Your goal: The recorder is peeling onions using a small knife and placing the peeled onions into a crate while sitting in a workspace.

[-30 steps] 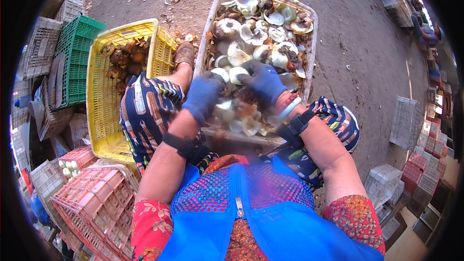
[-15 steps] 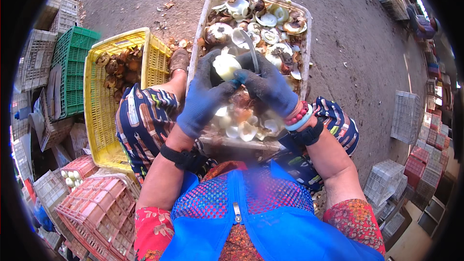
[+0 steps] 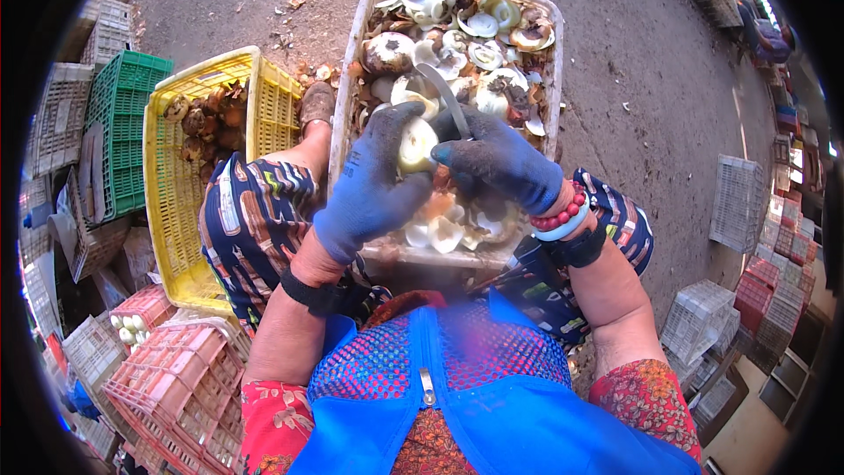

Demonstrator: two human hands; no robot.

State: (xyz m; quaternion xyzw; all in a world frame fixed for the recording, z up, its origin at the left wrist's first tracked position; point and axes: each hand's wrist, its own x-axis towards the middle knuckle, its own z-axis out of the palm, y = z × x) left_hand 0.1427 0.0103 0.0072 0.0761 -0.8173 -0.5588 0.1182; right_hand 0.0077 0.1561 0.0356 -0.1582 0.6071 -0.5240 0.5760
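Both of my hands wear blue work gloves with dark, dirty palms and fingers. My left hand [image 3: 371, 180] is closed around a peeled, pale onion [image 3: 417, 144], whose ringed face shows. In my right hand [image 3: 503, 158] I grip a knife [image 3: 445, 98]; its curved blade points up and away to the left, and its handle is hidden in the fist. Under both hands stands a whitish plastic crate [image 3: 556, 79] heaped with onion skins, cut layers and trimmed pieces. A larger brown-skinned onion [image 3: 388, 54] lies on the heap at its left side.
Left of my leg is a yellow crate [image 3: 200, 277] holding brown unpeeled onions [image 3: 215, 123]. Green crates [image 3: 132, 127] stand farther left. Pink crates [image 3: 176, 378] are near my left elbow, one with pale onions. More stacked crates [image 3: 737, 202] line the right. Scraps litter the ground.
The onion has turned, so its ringed face shows. My right hand has drawn slightly right and nearer, its blade now tilted left and free of the onion.
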